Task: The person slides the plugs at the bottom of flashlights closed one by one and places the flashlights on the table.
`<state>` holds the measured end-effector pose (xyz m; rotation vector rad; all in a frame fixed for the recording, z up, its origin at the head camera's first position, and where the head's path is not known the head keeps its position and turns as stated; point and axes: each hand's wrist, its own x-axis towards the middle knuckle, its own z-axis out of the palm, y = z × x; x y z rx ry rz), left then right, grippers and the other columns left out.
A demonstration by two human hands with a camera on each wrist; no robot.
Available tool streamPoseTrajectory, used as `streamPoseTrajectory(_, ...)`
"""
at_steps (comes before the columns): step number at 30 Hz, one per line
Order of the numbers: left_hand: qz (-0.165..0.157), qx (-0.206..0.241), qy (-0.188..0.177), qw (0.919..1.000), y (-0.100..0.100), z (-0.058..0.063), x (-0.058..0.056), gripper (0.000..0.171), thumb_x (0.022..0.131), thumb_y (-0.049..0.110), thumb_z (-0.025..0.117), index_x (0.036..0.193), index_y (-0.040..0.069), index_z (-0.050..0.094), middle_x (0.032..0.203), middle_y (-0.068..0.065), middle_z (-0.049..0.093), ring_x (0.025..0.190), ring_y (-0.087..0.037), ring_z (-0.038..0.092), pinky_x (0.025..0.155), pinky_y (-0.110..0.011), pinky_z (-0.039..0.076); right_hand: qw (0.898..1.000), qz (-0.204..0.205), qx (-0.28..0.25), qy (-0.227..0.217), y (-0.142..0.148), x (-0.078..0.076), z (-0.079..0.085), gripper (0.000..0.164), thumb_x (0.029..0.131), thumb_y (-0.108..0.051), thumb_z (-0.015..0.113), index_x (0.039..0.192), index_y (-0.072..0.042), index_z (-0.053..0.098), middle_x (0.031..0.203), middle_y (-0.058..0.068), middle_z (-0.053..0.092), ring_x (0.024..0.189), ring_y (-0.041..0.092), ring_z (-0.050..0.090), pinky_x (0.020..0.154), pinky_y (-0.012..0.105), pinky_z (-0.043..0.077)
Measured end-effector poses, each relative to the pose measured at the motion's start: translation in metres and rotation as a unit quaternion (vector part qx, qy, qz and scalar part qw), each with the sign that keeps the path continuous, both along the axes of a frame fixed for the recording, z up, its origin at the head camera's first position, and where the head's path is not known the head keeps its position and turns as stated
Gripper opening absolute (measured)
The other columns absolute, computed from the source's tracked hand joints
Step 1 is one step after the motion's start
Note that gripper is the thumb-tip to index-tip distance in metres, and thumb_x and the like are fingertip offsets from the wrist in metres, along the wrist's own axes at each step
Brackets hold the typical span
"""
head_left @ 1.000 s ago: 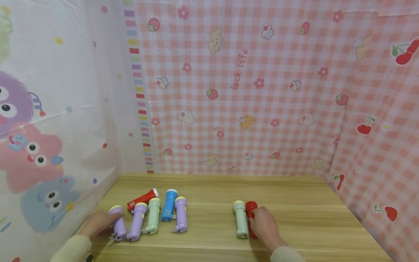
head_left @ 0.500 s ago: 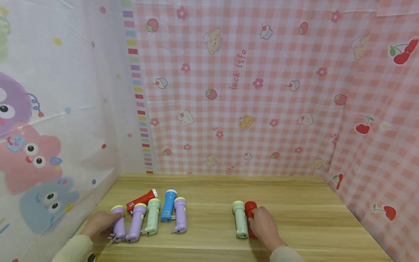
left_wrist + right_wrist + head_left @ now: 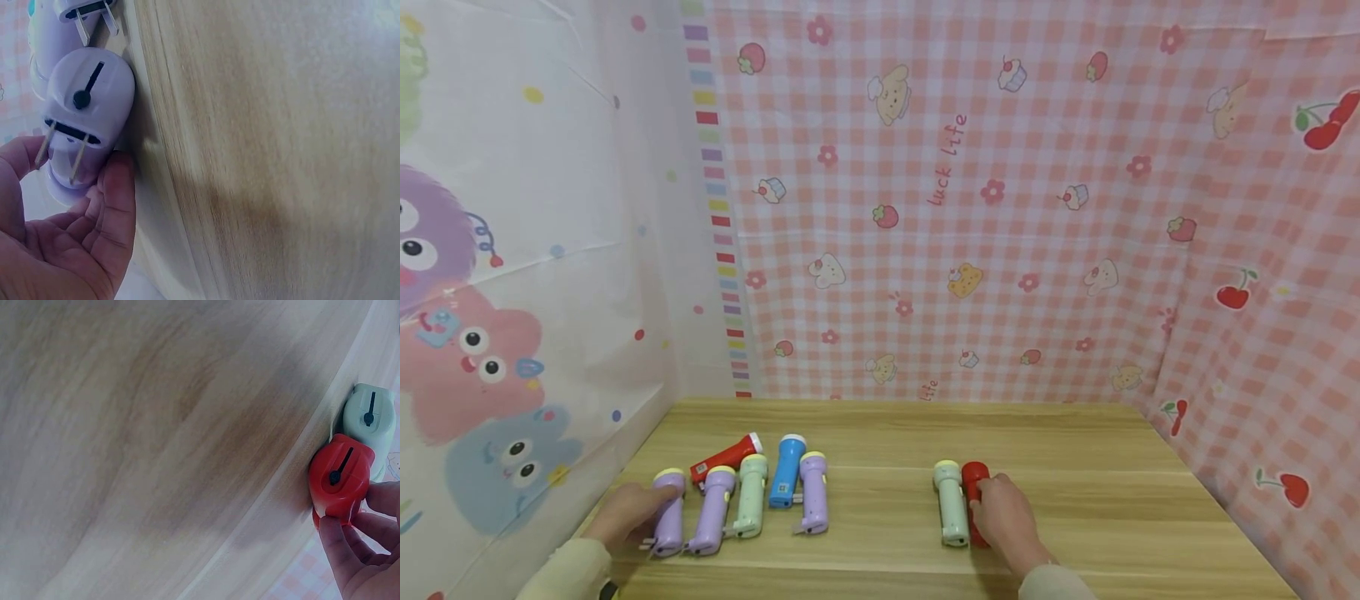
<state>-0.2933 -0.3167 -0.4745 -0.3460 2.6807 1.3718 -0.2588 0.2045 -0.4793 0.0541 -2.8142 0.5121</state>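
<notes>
Lower left: left hand (image 3: 628,510) grips purple flashlight (image 3: 670,515); extended prongs (image 3: 79,159) may snag during movement. Lower right: right hand (image 3: 1004,515) grips red flashlight (image 3: 349,482).

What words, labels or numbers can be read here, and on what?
"luck life": on the pink checked cloth.
"life": lower on that cloth.
Blue flashlight's label: too small to read.
Slanting red flashlight's label: too small to read.
</notes>
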Motion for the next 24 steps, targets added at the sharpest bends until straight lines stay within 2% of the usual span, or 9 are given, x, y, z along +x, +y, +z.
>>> streamPoseTrajectory(2, -0.001, 0.008, 0.002, 1.0, -0.0003, -0.0001, -0.0001, 0.041, 0.092, 0.032, 0.063, 0.084, -0.006, 0.054, 0.069, -0.006, 0.056, 0.061, -0.015, 0.057, 0.055, -0.029, 0.051, 1.0, 0.001, 0.0, 0.001, 0.0, 0.0, -0.0002, 0.011, 0.084, -0.007, 0.075, 0.085, 0.001, 0.068, 0.077, 0.008, 0.054, 0.067, 0.02, 0.052, 0.064, 0.041, 0.05)
streamPoseTrajectory(6, 0.002, 0.0, 0.002, 1.0, -0.0022, -0.0004, -0.0012, 0.041, 0.092, 0.033, 0.063, 0.083, -0.006, 0.052, 0.07, -0.006, 0.054, 0.061, -0.015, 0.055, 0.056, -0.028, 0.05, 1.0, 0.002, -0.002, 0.002, 0.0, 0.0, -0.0003, 0.011, 0.084, -0.007, 0.075, 0.086, 0.001, 0.068, 0.077, 0.007, 0.053, 0.066, 0.02, 0.052, 0.063, 0.041, 0.05)
streamPoseTrajectory(12, -0.005, -0.049, 0.009, 0.9987, -0.0061, 0.0015, -0.0041, 0.046, 0.092, 0.037, 0.06, 0.084, -0.008, 0.053, 0.075, -0.009, 0.055, 0.065, -0.017, 0.056, 0.057, -0.028, 0.049, 1.0, 0.001, -0.009, 0.0, -0.0002, 0.0008, 0.0009, 0.01, 0.084, -0.006, 0.075, 0.086, 0.002, 0.068, 0.078, 0.008, 0.053, 0.067, 0.021, 0.052, 0.064, 0.041, 0.05)
streamPoseTrajectory(17, 0.0, -0.034, 0.001, 0.9994, -0.0074, 0.0026, -0.0065, 0.048, 0.092, 0.036, 0.058, 0.091, -0.011, 0.05, 0.078, -0.011, 0.055, 0.067, -0.018, 0.056, 0.058, -0.028, 0.049, 1.0, 0.001, -0.011, -0.002, -0.0002, 0.0009, 0.0016, 0.01, 0.084, -0.006, 0.074, 0.087, 0.001, 0.068, 0.078, 0.008, 0.054, 0.067, 0.021, 0.052, 0.063, 0.041, 0.05)
streamPoseTrajectory(24, 0.0, -0.022, 0.009, 0.9997, -0.0062, 0.0093, -0.0066, 0.046, 0.093, 0.037, 0.055, 0.09, -0.009, 0.052, 0.074, -0.009, 0.055, 0.061, -0.016, 0.053, 0.054, -0.028, 0.047, 1.0, 0.001, -0.008, -0.008, -0.0007, 0.0005, 0.0016, 0.01, 0.085, -0.007, 0.074, 0.087, 0.002, 0.069, 0.078, 0.008, 0.053, 0.067, 0.021, 0.051, 0.063, 0.04, 0.049)
